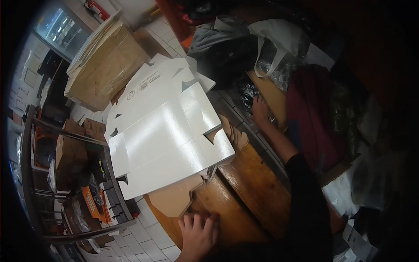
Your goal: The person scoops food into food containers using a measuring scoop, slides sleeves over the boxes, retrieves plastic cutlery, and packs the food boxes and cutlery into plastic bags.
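Right hand (260,110) is sitting right of center in the upper half of the frame, fingers bending over the black plastic (247,92); can't tell if the grip is pinching it or just lying on it. That plastic is lying in shadow beside the bench (257,174), with a brown cardboard panel (269,94) leaning just to its right. Left hand (198,231) is resting at the bottom center on the bare wood, its grip loosely spread, fingers slightly bending, holding nothing that shows. Just above it, a brown sheet (171,200) is poking out from under the white cardboard (157,135), which is lying flat across the middle of the frame, its cut flaps showing and glare running down its face. Dark gray cloth (220,46) and a pale tote bag (279,61) are lying at the upper right, maroon cloth (310,113) below them. A paper-wrapped stack (102,72) is standing at the upper left. A rack (80,137) is filling the lower left, holding boxes and an orange carton (90,201). White floor tiles (148,233) are showing at the bottom left.
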`<state>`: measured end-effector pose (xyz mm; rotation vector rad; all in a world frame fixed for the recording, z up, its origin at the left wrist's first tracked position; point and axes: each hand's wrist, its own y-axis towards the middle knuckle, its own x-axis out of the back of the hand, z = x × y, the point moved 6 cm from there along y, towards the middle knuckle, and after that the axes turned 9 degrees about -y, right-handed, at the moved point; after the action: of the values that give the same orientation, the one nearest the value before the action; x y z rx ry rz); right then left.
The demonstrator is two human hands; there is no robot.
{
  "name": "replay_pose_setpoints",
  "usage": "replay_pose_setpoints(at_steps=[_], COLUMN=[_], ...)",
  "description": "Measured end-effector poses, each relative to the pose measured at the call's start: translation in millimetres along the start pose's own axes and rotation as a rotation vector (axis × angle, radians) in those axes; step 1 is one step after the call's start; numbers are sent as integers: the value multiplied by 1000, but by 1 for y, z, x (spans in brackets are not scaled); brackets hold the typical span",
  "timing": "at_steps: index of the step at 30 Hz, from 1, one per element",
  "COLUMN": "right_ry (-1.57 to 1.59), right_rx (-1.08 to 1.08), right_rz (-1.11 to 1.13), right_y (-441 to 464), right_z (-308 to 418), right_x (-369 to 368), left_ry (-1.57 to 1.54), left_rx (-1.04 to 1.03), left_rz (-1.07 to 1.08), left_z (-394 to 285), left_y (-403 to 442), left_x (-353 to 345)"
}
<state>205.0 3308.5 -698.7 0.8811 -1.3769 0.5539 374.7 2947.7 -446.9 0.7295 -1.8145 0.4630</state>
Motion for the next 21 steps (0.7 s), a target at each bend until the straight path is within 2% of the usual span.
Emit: replay_pose_setpoints(at_steps=[2, 5, 8, 9, 11, 12, 14, 15, 18, 20, 21], right_ry=[-72, -90, 176, 177, 189, 188, 113, 111, 242, 536, 535], right_rx=[-3, -119, -163, -158, -71, -72, 101, 99, 78, -45, -39], right_rz=[-122, -78, -44, -40, 97, 96, 14, 17, 57, 228, 224], right_y=[-1, 10, 11, 8, 6, 2, -11, -13, -12, -11, -11], right_z=[4, 2, -8, -11, -16, -16, -6, -6, -5, -10, -12], right_x=[-2, -26, -12, -9, -13, -13, -7, -13, -26, -38, -34], left_ry=[-14, 36, 31, 31, -45, -46, -39, -41, -36, 18, 17], left_rx=[-15, -41, -41, -34, 1, -2, -6, -7, -17, -47, -44], left_rz=[-1, -27, -42, -41, -11, -11, -15, -13, -27, -43, -49], left_z=[-1, 2, 1, 0, -1, -2, -2, -2, -1, 2, 2], left_y=[-2, -5, -3, -4, -2, -2, -2, -2, -2, -5, -5], left_x=[0, -2, -1, 1, 2, 2, 3, 3, 3, 0, 0])
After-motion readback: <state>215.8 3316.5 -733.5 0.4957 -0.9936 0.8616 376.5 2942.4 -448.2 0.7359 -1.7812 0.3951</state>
